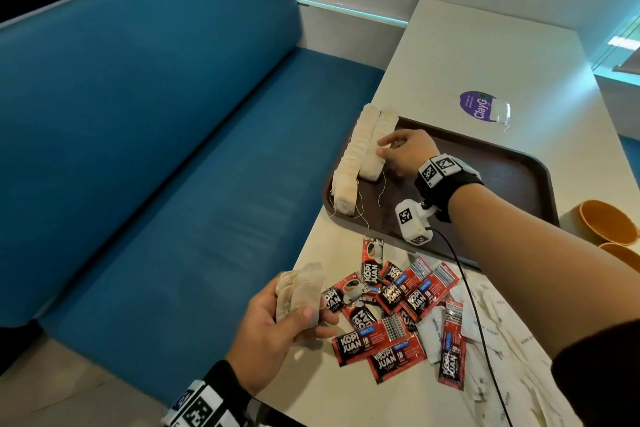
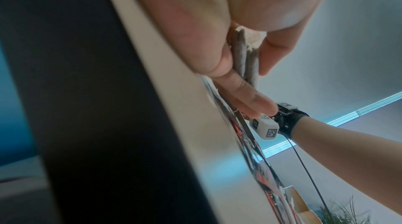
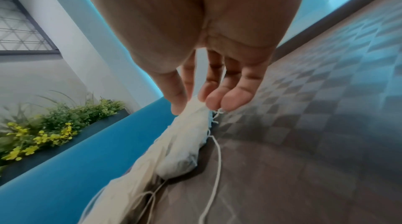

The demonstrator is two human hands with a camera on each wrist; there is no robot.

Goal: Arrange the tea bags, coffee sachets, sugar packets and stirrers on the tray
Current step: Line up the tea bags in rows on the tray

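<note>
A long blue padded bench (image 1: 166, 149) fills the left. At the near left edge of the white table (image 1: 485, 55), the left hand (image 1: 277, 326) grips a small stack of cream paper tea bags (image 1: 299, 291), thumb and fingers curled round it. Farther off, two rows of tea bags (image 1: 360, 156) lie along the left side of the dark brown plastic tray (image 1: 519, 184). The right hand (image 1: 405, 151) rests its loosely bent fingertips (image 3: 232, 98) on the right row. Red-and-black coffee sachets (image 1: 398, 308) lie scattered near, white sugar packets (image 1: 498, 322) to their right.
</note>
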